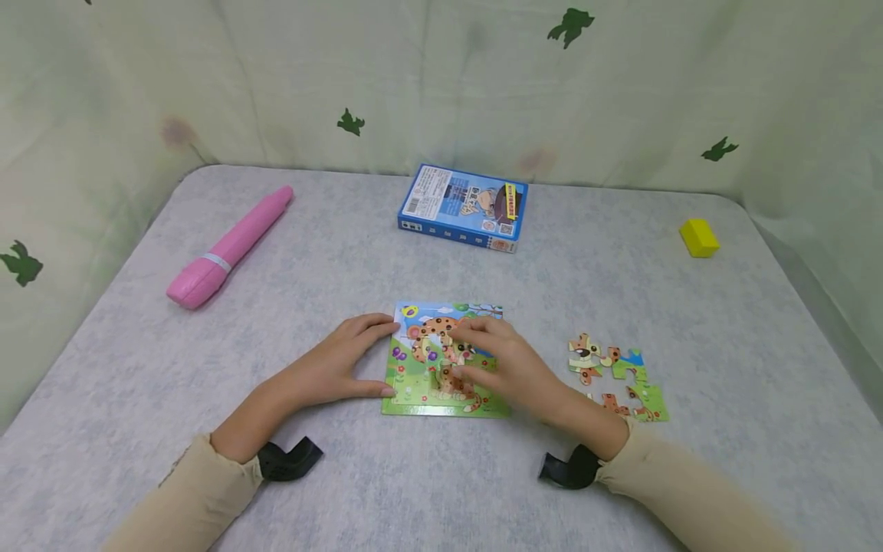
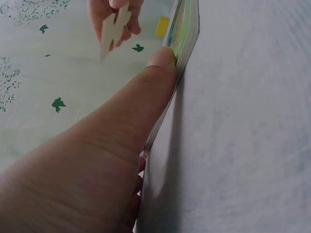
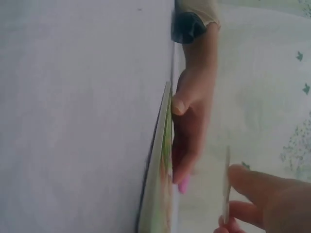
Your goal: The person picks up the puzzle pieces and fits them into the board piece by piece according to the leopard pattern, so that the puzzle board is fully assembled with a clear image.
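A jigsaw puzzle board [image 1: 444, 411] with a spotted cartoon animal lies on the table. My left hand [image 1: 324, 368] rests along its left side, thumb at the lower left corner and fingers near the upper left edge. In the left wrist view the thumb [image 2: 163, 60] presses the board's edge. My right hand [image 1: 527, 376] is over the board's right half and pinches a puzzle piece [image 2: 114, 29] between thumb and fingers. Seen edge-on in the right wrist view, the thin piece [image 3: 227, 184] is held above the board. Several loose puzzle pieces [image 1: 585, 354] lie right of the board.
A blue box [image 1: 462, 205] lies behind the board, near the table's back edge. To the left lies a pink inflatable stick [image 1: 237, 241], and a yellow block [image 1: 699, 238] sits at the back right. A pale curtain [image 1: 441, 84] hangs behind the table.
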The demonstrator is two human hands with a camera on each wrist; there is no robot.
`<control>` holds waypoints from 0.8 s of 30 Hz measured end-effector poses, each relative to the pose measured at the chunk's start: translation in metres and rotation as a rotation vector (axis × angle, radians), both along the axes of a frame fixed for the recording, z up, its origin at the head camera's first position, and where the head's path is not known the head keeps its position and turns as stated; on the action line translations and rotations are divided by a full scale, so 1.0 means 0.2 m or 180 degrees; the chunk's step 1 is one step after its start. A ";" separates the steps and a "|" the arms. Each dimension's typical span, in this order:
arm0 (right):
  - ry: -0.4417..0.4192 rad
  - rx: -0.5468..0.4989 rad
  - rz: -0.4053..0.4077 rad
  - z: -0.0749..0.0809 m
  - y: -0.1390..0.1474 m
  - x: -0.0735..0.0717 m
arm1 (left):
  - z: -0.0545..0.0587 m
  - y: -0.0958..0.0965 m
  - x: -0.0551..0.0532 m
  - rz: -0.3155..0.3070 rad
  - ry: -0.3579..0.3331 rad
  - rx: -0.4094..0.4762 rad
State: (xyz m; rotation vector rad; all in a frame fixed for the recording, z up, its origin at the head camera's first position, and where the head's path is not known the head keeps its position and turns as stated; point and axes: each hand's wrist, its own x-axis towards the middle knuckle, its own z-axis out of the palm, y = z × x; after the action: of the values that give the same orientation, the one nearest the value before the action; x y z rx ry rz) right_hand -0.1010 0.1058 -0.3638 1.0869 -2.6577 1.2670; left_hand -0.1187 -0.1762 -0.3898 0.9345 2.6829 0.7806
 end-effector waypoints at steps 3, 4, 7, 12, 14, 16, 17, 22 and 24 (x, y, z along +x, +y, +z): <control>-0.0096 0.0096 0.0053 -0.05 -0.06 -0.02 | 0.00 0.00 0.00 -0.0007 0.0010 0.0022; -0.0107 0.0150 0.0058 -0.07 -0.08 -0.03 | 0.00 0.00 0.00 -0.0015 0.0016 0.0038; -0.0122 0.0278 0.0058 -0.10 -0.12 -0.04 | -0.01 0.00 -0.01 -0.0051 0.0067 0.0085; -0.0015 0.0450 -0.0001 -0.13 -0.16 -0.06 | -0.02 0.00 -0.02 -0.0212 0.0278 0.0130; -0.0002 0.0475 -0.0016 -0.13 -0.16 -0.07 | -0.02 0.00 -0.02 -0.0299 0.0385 0.0129; 0.0002 0.0510 -0.0023 -0.14 -0.17 -0.07 | -0.02 0.00 -0.02 -0.0369 0.0479 0.0153; 0.0009 0.0523 -0.0025 -0.14 -0.17 -0.07 | -0.02 -0.01 -0.02 -0.0396 0.0512 0.0161; 0.0069 0.0520 -0.0044 -0.16 -0.16 -0.08 | -0.01 0.00 -0.02 -0.0428 0.0506 0.0201; 0.0115 0.0492 -0.0032 -0.16 -0.15 -0.08 | -0.01 0.00 -0.01 -0.0397 0.0469 0.0193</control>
State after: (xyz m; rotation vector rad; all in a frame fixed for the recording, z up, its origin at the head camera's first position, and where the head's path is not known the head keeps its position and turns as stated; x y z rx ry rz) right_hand -0.1180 0.0749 -0.3956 1.1002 -2.7690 1.0442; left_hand -0.1216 -0.1765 -0.3921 1.2055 2.7045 0.7993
